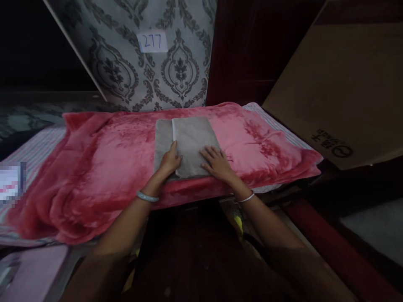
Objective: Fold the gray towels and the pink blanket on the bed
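A grey folded cloth lies on a pink and red plush blanket. Its upper layer covers most of the lower one, leaving a strip of the lower layer bare at the left. My left hand rests at the fold's left edge, fingers stretched along it and thumb apart on the upper layer. Spread flat, my right hand presses on the right part of the cloth. The undersides of both hands are hidden.
Striped bedding shows beneath the blanket. A big cardboard box leans at the right, beside a dark red panel. Behind stands a patterned wall bearing a paper label marked 277. A pale pink surface is at lower left.
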### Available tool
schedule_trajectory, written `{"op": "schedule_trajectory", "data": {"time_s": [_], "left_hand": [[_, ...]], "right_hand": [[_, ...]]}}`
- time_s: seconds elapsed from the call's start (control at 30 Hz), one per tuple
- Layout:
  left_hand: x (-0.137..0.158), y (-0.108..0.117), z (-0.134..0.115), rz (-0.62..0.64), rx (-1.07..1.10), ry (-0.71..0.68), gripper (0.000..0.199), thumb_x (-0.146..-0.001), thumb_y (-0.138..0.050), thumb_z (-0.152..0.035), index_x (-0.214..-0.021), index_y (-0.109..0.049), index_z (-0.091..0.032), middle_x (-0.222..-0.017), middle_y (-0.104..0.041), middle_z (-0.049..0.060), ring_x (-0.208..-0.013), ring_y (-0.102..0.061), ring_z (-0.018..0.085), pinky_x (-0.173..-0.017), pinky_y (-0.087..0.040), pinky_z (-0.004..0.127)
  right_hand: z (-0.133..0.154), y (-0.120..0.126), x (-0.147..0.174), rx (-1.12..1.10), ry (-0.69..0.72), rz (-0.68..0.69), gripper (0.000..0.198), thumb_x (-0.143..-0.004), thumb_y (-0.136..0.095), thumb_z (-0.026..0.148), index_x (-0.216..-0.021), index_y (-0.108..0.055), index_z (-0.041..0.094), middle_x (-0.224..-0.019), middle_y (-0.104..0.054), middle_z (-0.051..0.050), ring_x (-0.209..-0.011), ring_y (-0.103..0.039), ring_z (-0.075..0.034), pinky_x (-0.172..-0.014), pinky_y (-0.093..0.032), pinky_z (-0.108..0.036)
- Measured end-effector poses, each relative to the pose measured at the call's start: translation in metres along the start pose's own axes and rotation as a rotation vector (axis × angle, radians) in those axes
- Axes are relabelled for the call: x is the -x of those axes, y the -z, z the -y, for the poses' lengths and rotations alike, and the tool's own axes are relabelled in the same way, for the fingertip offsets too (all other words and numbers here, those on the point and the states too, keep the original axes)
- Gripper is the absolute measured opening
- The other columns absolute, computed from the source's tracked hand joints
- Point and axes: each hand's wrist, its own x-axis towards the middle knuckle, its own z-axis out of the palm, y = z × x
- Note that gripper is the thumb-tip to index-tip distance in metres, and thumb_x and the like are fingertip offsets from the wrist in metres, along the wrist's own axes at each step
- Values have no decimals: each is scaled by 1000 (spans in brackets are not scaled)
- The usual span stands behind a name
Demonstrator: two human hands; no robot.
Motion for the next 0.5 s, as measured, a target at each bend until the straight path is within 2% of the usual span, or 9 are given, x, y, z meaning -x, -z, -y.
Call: {"op": "schedule_trajectory", "data": {"time_s": [0.1, 0.27, 0.5], "left_hand": [[5, 2, -6, 19, -4, 25, 81, -83, -67, -18, -158, -36, -15, -141, -64, 13, -127, -62, 30, -110, -49, 40], [5, 4, -8, 29, 2, 0, 77, -84, -64, -18, -156, -38, -12, -147, -59, 15, -131, -59, 30, -113, -47, 40], [5, 2, 1, -13, 72, 0, 78, -80, -65, -20, -154, -42, -11, -131, -69, 14, -117, -66, 30, -106, -51, 42]], "right_hand": [[8, -3, 5, 45, -9, 86, 57, -105, -37, 48, -159, -38, 30, -166, -33, -7, -153, -27, -31, -121, -23, -59], [6, -2, 9, 46, -23, 92, 57, -106, -37, 49, -160, -36, 31, -167, -31, -6, -154, -26, -29, -123, -22, -57], [18, 12, -14, -23, -45, 143, 56, -106, -40, 46, -158, -41, 27, -165, -35, -10, -153, -28, -31, -120, -24, -60]]}}
